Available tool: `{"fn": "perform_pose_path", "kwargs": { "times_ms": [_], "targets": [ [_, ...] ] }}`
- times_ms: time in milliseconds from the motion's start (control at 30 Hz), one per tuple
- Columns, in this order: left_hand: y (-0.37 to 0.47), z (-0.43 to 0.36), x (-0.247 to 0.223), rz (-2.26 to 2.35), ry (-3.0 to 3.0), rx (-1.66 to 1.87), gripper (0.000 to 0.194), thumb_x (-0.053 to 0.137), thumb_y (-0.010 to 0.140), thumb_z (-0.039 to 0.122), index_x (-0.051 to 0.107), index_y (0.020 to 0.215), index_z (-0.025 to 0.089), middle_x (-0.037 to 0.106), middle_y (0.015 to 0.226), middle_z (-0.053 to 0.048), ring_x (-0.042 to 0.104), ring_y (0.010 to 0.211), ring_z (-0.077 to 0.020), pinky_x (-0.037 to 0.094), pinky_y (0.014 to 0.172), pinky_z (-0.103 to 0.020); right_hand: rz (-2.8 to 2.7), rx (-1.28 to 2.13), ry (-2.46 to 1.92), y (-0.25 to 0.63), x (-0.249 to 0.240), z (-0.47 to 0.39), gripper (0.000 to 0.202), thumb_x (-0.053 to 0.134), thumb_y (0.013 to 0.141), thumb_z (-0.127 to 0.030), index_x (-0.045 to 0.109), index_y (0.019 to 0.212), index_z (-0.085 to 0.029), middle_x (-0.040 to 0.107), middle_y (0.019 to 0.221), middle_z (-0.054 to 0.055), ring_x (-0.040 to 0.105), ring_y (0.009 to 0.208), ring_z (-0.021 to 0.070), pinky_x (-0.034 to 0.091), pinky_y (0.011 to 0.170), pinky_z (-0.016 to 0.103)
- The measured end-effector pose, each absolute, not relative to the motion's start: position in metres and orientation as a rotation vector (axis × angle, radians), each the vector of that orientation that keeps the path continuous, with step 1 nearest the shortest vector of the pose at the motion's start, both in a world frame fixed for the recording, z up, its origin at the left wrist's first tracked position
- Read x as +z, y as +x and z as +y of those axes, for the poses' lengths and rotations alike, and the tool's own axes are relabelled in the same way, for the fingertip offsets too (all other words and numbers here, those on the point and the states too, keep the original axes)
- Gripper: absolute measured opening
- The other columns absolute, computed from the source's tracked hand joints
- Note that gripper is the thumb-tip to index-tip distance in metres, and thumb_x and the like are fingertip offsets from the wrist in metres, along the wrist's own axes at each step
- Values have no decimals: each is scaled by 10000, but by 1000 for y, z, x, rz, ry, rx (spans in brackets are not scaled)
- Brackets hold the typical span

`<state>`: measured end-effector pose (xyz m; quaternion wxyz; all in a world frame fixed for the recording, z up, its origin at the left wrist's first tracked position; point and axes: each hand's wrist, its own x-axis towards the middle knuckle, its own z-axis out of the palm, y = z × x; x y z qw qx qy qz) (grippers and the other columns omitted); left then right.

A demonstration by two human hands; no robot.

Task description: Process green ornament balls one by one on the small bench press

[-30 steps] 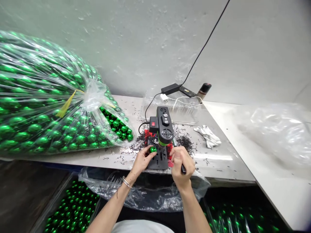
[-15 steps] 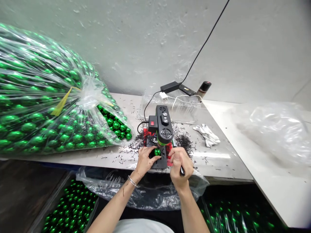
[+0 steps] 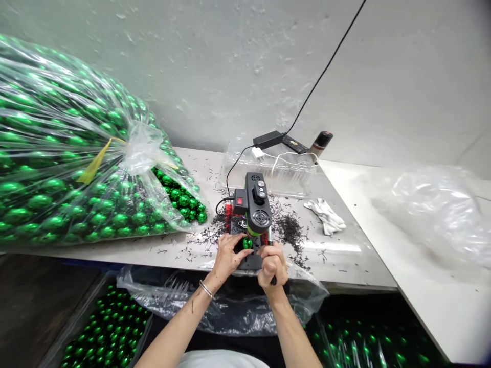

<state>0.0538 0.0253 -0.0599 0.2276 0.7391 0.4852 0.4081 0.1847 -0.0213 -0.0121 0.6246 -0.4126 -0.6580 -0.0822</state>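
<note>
Under the head of a small black press machine (image 3: pixel 258 204), my left hand (image 3: pixel 229 255) grips a shiny green ball (image 3: pixel 247 243) between thumb and fingers. The ball sits over the machine's dark base plate (image 3: pixel 250 262). My right hand (image 3: pixel 273 266) is wrapped round the black-ended lever at the machine's right side, its fingers closed. A heap of tiny black pieces (image 3: pixel 289 229) lies on the table to the right of the machine, and more are scattered around its base.
A large clear bag of green balls (image 3: pixel 57 153) fills the left side. White gloves (image 3: pixel 325 215), a clear plastic tray (image 3: pixel 245 168), a black adapter (image 3: pixel 268 139) and a dark-capped bottle (image 3: pixel 321 143) lie behind and right. Below are containers of green balls (image 3: pixel 109 327).
My right hand has moved left and slightly down with the lever, closer to the ball. The machine's head has lowered a little towards the ball. My left hand stays at the ball.
</note>
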Motion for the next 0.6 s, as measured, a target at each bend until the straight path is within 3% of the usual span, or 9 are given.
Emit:
{"fn": "perform_pose_path", "kwargs": {
  "times_ms": [233,400,600],
  "targets": [
    [55,26,-54,1340,2009,1094,314,763,816,332,709,1104,221,756,1030,-64,658,980,-252,429,1028,-485,-1572,-221,-885,187,-11,-20,299,340,992,-209,453,715,-221,525,700,-11,580,643,134,522,758,357],
    [56,24,-48,1365,1955,1049,346,801,769,302,708,1091,215,741,1022,-75,653,992,-270,453,1006,-502,-1499,-151,-890,187,35,-21,305,370,970,-127,427,683,-213,510,673,-8,506,588,115,411,567,273],
    [31,-18,-52,1274,2024,1038,310,660,887,341,637,1181,243,698,1126,-112,629,1088,-316,474,1000,-504,-1383,58,-1001,181,79,-22,331,436,971,-133,448,649,-205,487,613,-23,506,577,111,385,564,273]
  ]
}}
